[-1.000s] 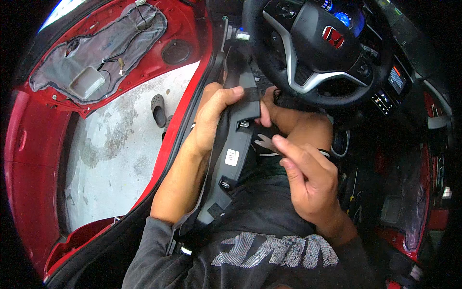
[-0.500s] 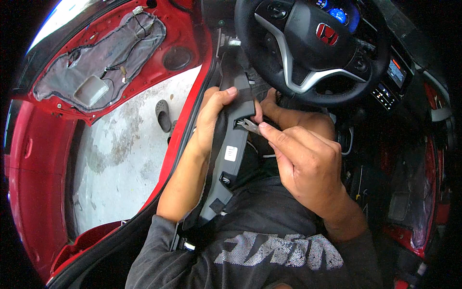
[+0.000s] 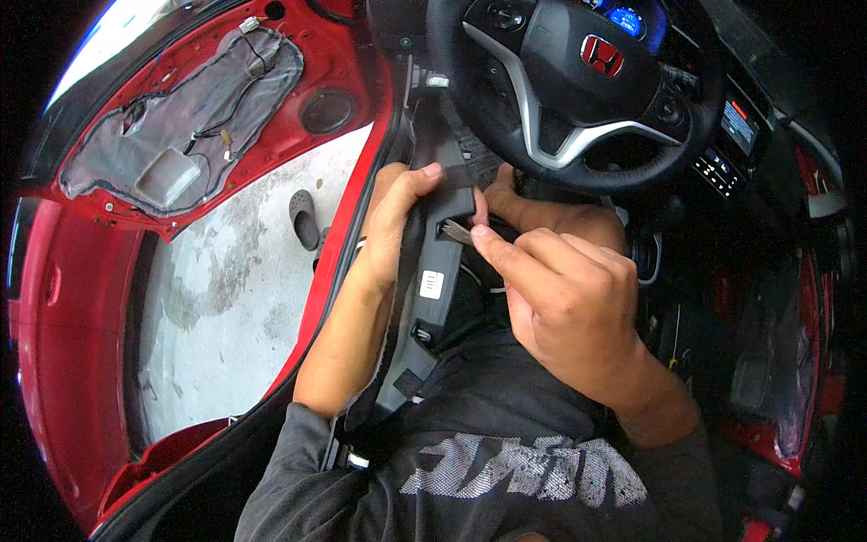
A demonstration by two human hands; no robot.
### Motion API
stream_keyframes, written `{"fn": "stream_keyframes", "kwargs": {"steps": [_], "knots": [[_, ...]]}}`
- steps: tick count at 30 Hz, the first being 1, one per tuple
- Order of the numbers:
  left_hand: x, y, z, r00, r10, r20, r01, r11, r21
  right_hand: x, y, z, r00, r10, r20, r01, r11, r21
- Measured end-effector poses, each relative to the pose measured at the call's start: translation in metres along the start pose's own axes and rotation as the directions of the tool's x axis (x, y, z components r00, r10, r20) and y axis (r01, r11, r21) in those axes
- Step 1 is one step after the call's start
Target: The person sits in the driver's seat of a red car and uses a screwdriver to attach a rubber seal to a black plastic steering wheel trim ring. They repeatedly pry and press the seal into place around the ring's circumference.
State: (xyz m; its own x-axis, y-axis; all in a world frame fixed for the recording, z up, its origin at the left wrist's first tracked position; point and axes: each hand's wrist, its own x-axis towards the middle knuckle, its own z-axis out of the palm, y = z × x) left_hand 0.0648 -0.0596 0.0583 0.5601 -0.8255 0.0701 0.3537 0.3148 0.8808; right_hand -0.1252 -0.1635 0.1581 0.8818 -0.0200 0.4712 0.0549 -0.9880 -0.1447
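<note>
A long grey plastic car trim panel (image 3: 438, 307) lies slantwise along my left side, its clip side showing, with a white label near the middle. My left hand (image 3: 395, 212) is wrapped round its upper part, thumb on the near face and fingertips showing past the far edge. Between thumb and forefinger, my right hand (image 3: 573, 285) pinches a small flat metal tool (image 3: 459, 233) with a forked-looking tip. That tip is at a notch in the panel, just below my left fingertips. Lower down, a metal clip (image 3: 422, 334) sits in another notch.
A steering wheel (image 3: 578, 99) stands ahead, with a lit screen (image 3: 739, 126) to its right. On the left is an open red car door (image 3: 348, 63) stripped of its lining. A grey clog (image 3: 304, 219) rests on the concrete floor (image 3: 217, 298) outside the red door sill.
The metal tool in my right hand has tilted slightly and still meets the same notch. My left hand keeps its hold on the panel. The view has shifted a little.
</note>
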Motion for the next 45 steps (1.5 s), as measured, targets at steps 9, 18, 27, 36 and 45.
{"fn": "stream_keyframes", "kwargs": {"steps": [9,18,27,36,45], "knots": [[0.0,0.001,-0.008,0.981,-0.102,0.167,0.109,0.994,-0.031,0.007,0.011,0.002,0.995,-0.101,-0.017,0.098,0.988,-0.115],[-0.012,0.007,0.011,0.997,-0.061,0.053,0.069,0.987,-0.147,0.006,0.018,0.001,0.993,-0.107,-0.058,0.104,0.993,-0.059],[-0.018,0.015,0.005,0.99,0.059,0.132,-0.061,0.998,0.011,0.003,0.009,0.0,0.998,-0.056,-0.033,0.054,0.997,-0.054],[-0.043,0.075,-0.026,0.999,-0.055,0.001,0.051,0.937,0.346,0.003,0.022,0.031,0.964,0.253,-0.086,-0.156,0.794,0.588],[-0.062,0.101,-0.007,0.964,-0.186,-0.189,0.219,0.961,0.172,0.005,0.018,0.044,0.979,0.202,-0.002,-0.161,0.788,0.595]]}}
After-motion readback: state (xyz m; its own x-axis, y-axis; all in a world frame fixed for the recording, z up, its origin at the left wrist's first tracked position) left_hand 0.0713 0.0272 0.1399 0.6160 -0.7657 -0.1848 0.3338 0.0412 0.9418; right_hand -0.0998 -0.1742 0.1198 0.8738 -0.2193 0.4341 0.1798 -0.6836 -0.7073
